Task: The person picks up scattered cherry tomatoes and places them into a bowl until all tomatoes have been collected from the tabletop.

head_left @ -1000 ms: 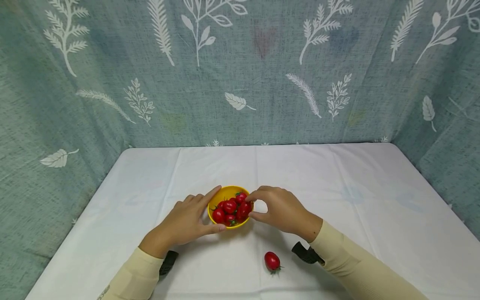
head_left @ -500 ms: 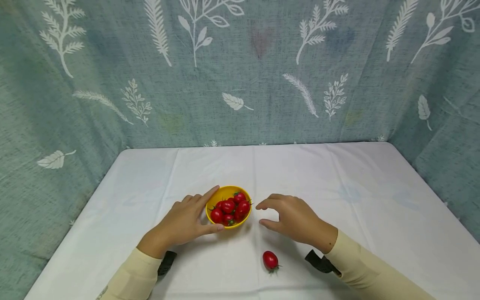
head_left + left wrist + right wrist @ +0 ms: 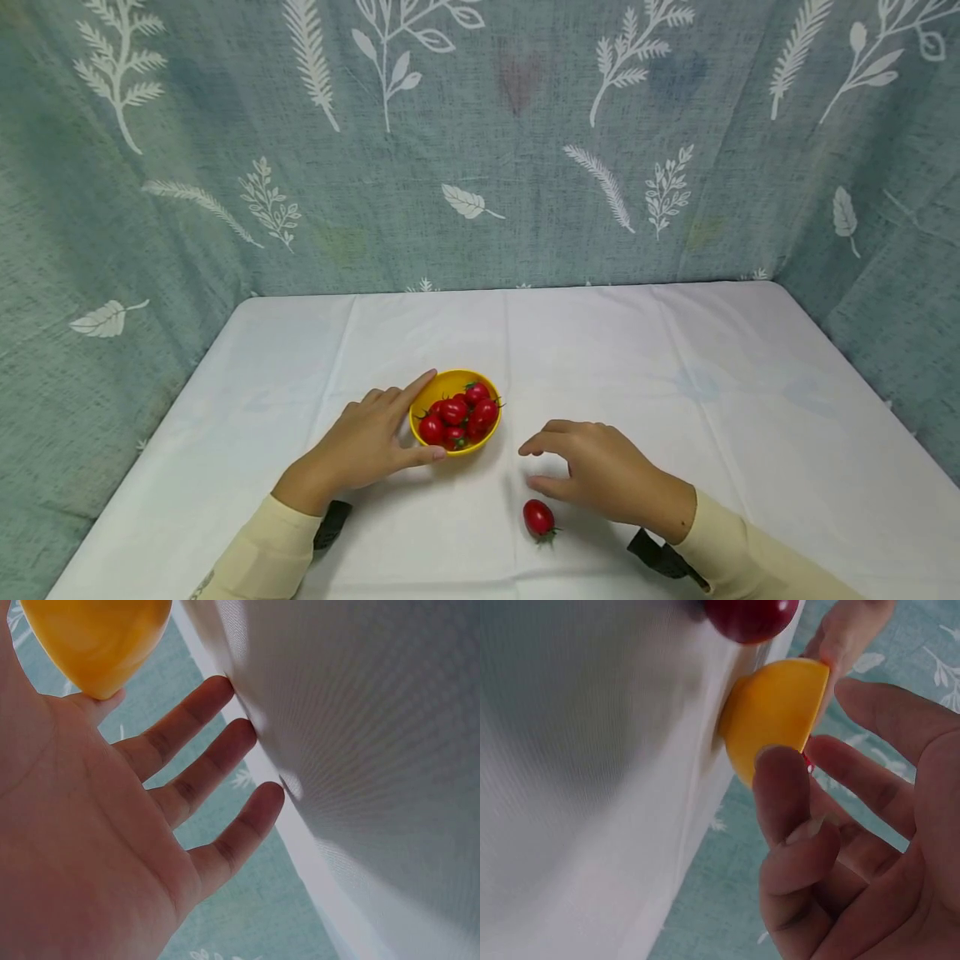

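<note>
A yellow bowl (image 3: 495,427) holds several red cherry tomatoes (image 3: 454,412) with green stems. My left hand (image 3: 367,446) rests against the bowl's left side, its index finger along the far rim and its thumb along the near rim. In the left wrist view its other fingers (image 3: 217,754) stretch out straight beside the bowl's underside. One loose cherry tomato (image 3: 538,520) lies on the cloth, nearer to me than the bowl. Just above and to the right of it hovers my right hand (image 3: 607,471), fingers loosely bent, thumb apart, nothing held.
White cloth (image 3: 360,342) covers the table. A grey-green curtain (image 3: 375,225) with white leaf prints hangs behind it and along both sides. Dark straps (image 3: 663,557) sit at both wrists, under cream sleeves.
My right hand has let go of a cherry tomato at the bowl's right rim and drawn back toward me, near the loose tomato. The left hand has stayed at the bowl.
</note>
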`<state>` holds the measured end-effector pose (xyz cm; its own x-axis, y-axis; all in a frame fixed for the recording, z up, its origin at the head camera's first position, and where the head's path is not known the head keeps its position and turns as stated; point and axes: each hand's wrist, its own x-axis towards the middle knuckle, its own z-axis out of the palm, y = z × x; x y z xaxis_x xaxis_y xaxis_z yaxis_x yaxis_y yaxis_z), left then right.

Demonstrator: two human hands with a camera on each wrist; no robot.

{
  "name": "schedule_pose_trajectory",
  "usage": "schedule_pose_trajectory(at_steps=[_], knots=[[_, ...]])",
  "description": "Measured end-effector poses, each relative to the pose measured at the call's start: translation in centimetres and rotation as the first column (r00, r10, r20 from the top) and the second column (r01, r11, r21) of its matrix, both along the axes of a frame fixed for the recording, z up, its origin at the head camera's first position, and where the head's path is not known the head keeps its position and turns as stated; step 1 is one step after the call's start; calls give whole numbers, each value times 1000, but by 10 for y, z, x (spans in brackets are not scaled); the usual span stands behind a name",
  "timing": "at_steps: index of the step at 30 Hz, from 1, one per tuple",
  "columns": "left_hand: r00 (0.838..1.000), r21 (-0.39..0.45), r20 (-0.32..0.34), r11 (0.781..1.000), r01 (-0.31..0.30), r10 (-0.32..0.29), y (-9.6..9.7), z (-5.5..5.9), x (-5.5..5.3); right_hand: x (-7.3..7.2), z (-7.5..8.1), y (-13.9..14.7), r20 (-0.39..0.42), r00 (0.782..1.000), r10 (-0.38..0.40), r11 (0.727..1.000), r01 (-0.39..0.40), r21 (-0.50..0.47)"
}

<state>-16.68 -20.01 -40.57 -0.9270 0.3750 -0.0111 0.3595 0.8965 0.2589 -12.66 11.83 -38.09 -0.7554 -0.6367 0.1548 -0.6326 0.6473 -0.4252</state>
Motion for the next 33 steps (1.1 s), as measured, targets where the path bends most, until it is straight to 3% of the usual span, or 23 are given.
schedule_pose_trajectory(at_steps=[10, 33], knots=[[1000, -1, -6, 1000, -2, 2, 0, -2, -1, 12, -3, 4, 122, 993, 6, 999, -11, 40], [1000, 2, -11, 1000, -1, 1, -1, -1, 1, 17, -14, 3, 125, 991, 45, 994, -57, 93]])
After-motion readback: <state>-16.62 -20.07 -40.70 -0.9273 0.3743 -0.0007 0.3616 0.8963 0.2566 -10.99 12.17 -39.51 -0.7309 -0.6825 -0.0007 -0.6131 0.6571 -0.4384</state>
